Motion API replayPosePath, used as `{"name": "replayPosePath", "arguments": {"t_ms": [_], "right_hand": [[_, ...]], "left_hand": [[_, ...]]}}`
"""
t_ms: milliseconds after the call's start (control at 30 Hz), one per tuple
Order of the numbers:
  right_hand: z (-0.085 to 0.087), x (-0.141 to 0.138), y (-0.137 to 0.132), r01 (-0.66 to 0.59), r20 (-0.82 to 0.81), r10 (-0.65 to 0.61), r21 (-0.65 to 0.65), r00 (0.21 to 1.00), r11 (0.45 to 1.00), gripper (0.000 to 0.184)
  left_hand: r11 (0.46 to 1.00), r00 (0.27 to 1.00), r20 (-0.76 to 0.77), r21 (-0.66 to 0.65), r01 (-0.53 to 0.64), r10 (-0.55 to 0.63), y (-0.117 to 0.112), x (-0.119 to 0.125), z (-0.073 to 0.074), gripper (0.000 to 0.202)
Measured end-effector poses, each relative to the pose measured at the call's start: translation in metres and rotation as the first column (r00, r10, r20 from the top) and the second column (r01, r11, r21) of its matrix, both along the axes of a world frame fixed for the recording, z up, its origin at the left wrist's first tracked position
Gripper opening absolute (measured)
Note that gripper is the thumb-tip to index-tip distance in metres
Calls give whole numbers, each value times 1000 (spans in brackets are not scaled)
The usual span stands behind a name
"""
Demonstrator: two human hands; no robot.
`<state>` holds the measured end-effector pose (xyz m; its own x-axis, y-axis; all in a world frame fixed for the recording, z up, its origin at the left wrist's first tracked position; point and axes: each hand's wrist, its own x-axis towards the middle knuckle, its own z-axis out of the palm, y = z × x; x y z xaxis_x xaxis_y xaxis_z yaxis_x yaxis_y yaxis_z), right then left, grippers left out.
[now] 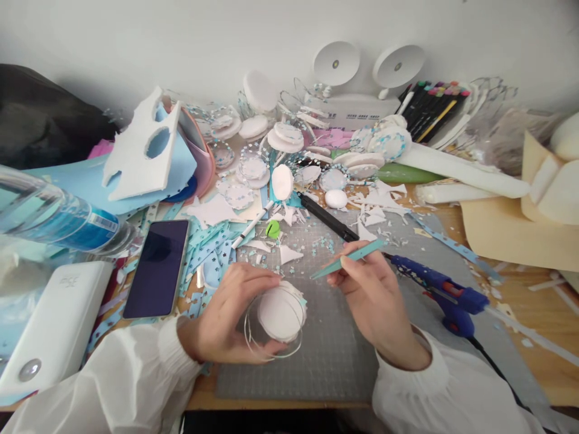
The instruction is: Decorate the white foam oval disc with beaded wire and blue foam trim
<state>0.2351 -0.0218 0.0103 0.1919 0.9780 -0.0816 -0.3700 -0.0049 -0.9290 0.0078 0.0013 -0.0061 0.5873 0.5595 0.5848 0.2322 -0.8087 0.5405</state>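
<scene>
My left hand (237,310) grips a white foam disc (279,313) by its edge, fingers above and thumb below. Thin wire rings (296,348) loop around the disc, and a small pale-blue bit shows at its right rim. My right hand (368,289) pinches teal tweezers (346,259), whose tips point left toward the disc but stay apart from it. Whether anything sits between the tips is too small to tell. Beneath both hands lies a grey cutting mat (325,367). Tiny blue stars (323,244) and white foam scraps (289,254) are scattered just beyond them.
A blue glue gun (452,295) with its cord lies to the right. On the left are a phone (157,268), a white power bank (56,319) and a water bottle (58,211). Several finished-looking discs with star-covered wires (284,137) crowd the back, near a black pen (328,217).
</scene>
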Motion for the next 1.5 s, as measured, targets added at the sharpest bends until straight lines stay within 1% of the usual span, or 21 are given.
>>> {"name": "replayPosePath", "arguments": {"t_ms": [133,233,367,533,600,800,867,967,1133,1267,1400,1500], "right_hand": [[-3,3,1,109,150,-117,65,982,992,13],[-3,8,3,134,328,-173,139,929,981,12],[-4,13,5,123,542,-241,245,805,962,9],[-11,15,7,12,734,-243,304,634,953,8],[-11,16,8,-8,762,-262,330,592,944,9],[-8,23,12,-6,786,-323,383,527,924,10],[-9,25,14,-8,800,-324,380,505,925,10],[-12,27,15,-25,824,-306,360,476,933,10],[-15,28,14,-59,858,-232,290,458,955,10],[-16,26,15,-50,863,-238,290,445,956,8],[-19,24,18,-49,853,-254,309,456,950,8],[-21,24,18,-57,865,-234,287,444,956,8]], "left_hand": [[998,999,28,-51,-37,39,1,0,4,71],[996,998,44,-72,-46,49,0,0,4,69],[998,999,32,-51,-34,35,-1,0,5,69],[1000,1000,27,-20,-11,12,1,1,5,69],[1000,999,32,-3,-9,9,1,1,5,69],[1000,999,32,-4,8,-8,0,2,4,67],[999,999,11,-20,41,-40,0,1,4,68],[994,992,-62,-28,105,-106,0,2,6,67],[985,958,-226,-48,167,-173,4,3,11,67],[980,922,-330,-60,192,-201,6,3,10,71],[968,899,-359,-81,237,-250,6,3,6,73],[963,896,-353,-90,253,-268,6,4,7,87]]}}
